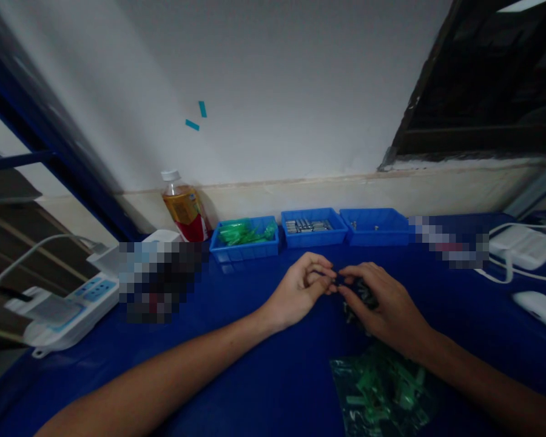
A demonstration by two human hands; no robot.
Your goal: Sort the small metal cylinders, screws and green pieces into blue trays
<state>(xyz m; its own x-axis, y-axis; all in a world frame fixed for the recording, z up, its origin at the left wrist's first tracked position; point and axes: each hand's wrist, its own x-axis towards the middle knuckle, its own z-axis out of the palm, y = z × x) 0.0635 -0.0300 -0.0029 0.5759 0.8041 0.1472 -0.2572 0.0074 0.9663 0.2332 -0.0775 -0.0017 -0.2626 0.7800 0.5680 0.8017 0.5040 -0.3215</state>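
My left hand and my right hand meet fingertip to fingertip over the blue table. Both hands pinch a small dark part between them; it is too small to name. Under my right palm lie several small dark metal pieces, partly hidden. A clear plastic bag of green plastic parts rests on the table just in front of my right wrist.
Three blue bins stand along the wall: one with green parts, one with metal parts, one nearly bare. A drink bottle stands at the back left, a white power strip at the left, white devices with cables at the right.
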